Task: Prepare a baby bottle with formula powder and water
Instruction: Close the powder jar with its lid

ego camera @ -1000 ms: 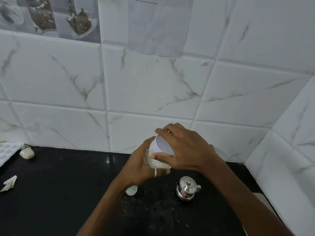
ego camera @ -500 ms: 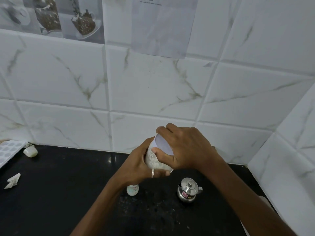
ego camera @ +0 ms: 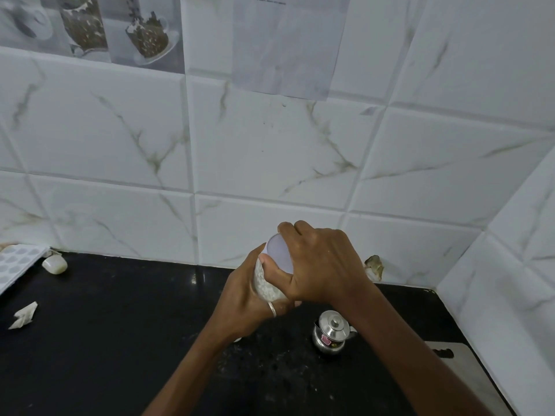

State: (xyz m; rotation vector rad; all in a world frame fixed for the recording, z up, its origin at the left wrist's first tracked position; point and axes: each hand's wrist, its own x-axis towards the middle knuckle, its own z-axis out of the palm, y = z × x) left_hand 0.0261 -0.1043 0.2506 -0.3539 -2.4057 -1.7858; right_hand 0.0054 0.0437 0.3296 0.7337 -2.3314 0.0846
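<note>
jar held above worktop, up-left of steel pot | left hand wraps body, right hand fingers closed on lid | likely light, rigid, smooth; grip body firmly, twist lid rim

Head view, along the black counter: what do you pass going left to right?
White moulded tray → crumpled paper scrap → small white piece by the wall → left hand around the jar → small steel pot → grey board.
</note>
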